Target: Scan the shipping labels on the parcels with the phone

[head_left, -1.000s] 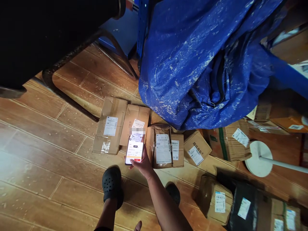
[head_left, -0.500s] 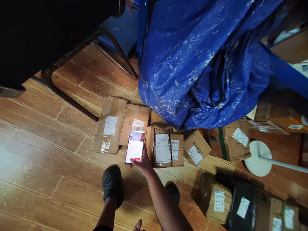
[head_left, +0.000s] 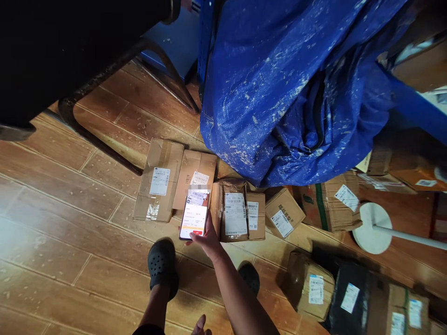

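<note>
My right hand [head_left: 208,238] grips a lit smartphone [head_left: 193,217], its thumb at the lower part of the screen. The screen has a white page with a red button at its lower right. The phone hovers over a brown carton [head_left: 196,163] and hides the lower part of its white label [head_left: 199,179]. To the left lies a flat taped carton [head_left: 159,184] with a label; to the right stands a plastic-wrapped carton [head_left: 234,211]. Of my left hand [head_left: 200,327], only a few fingers show at the bottom edge, apart and with nothing visible in them.
A big blue tarpaulin sack [head_left: 265,93] hangs behind the cartons. A dark metal frame [head_left: 101,144] stands at upper left. More labelled parcels [head_left: 316,288] and a black bag parcel [head_left: 349,295] lie right, near a white round base with a pole [head_left: 372,228]. Dark clogs [head_left: 162,263] stand below.
The phone's page has changed, now with an orange band above the red button. The phone has shifted slightly left, and slightly more of my left hand shows.
</note>
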A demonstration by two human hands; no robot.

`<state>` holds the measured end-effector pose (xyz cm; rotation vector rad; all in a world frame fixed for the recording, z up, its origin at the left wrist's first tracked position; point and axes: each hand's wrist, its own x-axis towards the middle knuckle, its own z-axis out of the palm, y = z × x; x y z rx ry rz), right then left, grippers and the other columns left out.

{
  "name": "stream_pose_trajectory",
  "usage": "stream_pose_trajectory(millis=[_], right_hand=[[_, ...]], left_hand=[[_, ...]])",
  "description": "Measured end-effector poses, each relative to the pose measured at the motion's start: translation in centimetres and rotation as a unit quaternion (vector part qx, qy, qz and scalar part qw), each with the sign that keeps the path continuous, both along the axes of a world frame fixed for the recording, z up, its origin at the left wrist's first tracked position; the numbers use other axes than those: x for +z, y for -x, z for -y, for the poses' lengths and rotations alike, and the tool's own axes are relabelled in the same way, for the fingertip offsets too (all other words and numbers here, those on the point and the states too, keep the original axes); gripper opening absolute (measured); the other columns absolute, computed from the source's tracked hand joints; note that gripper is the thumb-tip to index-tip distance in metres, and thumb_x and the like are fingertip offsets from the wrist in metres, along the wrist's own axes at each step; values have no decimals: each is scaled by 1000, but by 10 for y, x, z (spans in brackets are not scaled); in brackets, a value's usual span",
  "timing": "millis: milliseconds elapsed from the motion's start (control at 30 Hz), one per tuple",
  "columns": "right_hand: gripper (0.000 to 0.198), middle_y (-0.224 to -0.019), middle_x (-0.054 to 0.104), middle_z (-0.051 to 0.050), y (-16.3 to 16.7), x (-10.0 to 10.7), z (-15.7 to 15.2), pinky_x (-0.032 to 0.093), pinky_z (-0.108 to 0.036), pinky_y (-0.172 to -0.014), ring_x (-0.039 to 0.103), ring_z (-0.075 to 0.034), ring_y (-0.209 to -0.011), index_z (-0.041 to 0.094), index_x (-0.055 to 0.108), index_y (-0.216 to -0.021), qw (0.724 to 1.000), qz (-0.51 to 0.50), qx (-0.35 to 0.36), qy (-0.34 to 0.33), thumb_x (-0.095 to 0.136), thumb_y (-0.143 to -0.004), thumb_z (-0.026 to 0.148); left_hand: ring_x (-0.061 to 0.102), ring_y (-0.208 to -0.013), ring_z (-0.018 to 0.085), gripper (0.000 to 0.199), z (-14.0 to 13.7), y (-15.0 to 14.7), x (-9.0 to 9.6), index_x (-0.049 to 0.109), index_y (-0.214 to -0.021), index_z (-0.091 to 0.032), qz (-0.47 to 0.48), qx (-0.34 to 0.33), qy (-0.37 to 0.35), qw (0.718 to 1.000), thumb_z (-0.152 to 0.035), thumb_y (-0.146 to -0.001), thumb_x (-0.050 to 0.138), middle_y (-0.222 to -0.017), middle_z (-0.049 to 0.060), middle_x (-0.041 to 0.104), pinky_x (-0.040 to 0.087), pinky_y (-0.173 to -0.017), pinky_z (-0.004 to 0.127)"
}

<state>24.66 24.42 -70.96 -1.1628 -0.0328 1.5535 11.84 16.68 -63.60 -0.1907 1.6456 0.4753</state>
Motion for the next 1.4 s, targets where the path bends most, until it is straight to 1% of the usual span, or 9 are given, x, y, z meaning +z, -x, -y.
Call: stream_pose_trajectory(millis=[100, 200, 300, 500, 700, 900, 1133, 1267, 1400], right_hand=[[85, -125, 61, -8, 0, 10, 1, 62, -39, -57, 70, -30, -96, 32, 18, -135, 1000, -20, 4, -10, 67, -66, 24], [76, -123, 63, -6, 1, 18, 2, 63, -39, -57, 69, -30, -99, 31, 24, -130, 999, -35, 5, -13, 64, -66, 21], [77, -125, 62, -6, 4, 25, 3, 63, -37, -55, 69, -29, -98, 32, 23, -130, 999, -36, 7, -12, 62, -66, 18], [78, -117, 65, -5, 15, 37, 2, 63, -41, -58, 69, -30, -98, 33, 19, -131, 999, -43, 20, -21, 63, -68, 20], [70, -118, 63, -6, 32, 45, -3, 63, -43, -66, 70, -28, -97, 31, 27, -127, 995, -70, 68, -38, 65, -69, 22], [71, -125, 59, -8, 57, 31, -7, 61, -38, -55, 71, -28, -89, 30, 28, -127, 994, -44, 95, -9, 64, -67, 27], [62, -116, 63, -5, 92, 4, -11, 55, -26, -40, 69, -26, -88, 29, 36, -123, 993, -25, 110, 22, 62, -66, 28], [61, -115, 62, -5, 104, -16, -23, 53, -24, -35, 69, -23, -79, 29, 37, -122, 995, -4, 95, 35, 64, -68, 32], [61, -115, 62, -4, 106, -28, -45, 53, -24, -33, 69, -22, -76, 31, 36, -124, 996, 18, 72, 41, 64, -69, 34]], left_hand=[[62, -78, 13, 16, -50, 1, -39, 62, -100, -19, 13, -18, -27, 999, -26, -86, 60, -94, 3, 66, 55, -62, 25], [63, -72, 11, 14, -78, 5, -59, 64, -93, -21, 24, -30, -63, 997, -12, -82, 61, -85, 0, 67, 52, -52, 19], [63, -66, 10, 21, -82, 8, -60, 65, -85, -23, 29, -35, -99, 994, -4, -80, 58, -78, -2, 67, 48, -46, 14], [62, -58, 11, 20, -77, 15, -62, 64, -79, -23, 38, -43, -141, 988, -3, -74, 63, -72, -2, 67, 46, -40, 15], [64, -60, 10, 21, -73, 29, -82, 64, -69, -18, 29, -37, -171, 984, 1, -75, 56, -65, -5, 63, 46, -47, 13], [68, -73, 13, 22, -69, 44, -90, 64, -70, -20, 16, -19, -189, 982, 1, -75, 58, -67, -6, 64, 53, -56, 18], [67, -66, 13, 22, -75, 62, -89, 63, -75, -23, 5, 4, -185, 983, -1, -74, 61, -69, -2, 67, 54, -49, 19], [70, -76, 15, 25, -76, 66, -88, 64, -80, -24, 11, 14, -182, 983, -1, -76, 59, -75, -2, 69, 56, -52, 20], [70, -80, 17, 22, -78, 67, -97, 65, -76, -23, 22, 13, -184, 983, -3, -80, 55, -71, -4, 68, 58, -54, 22]])
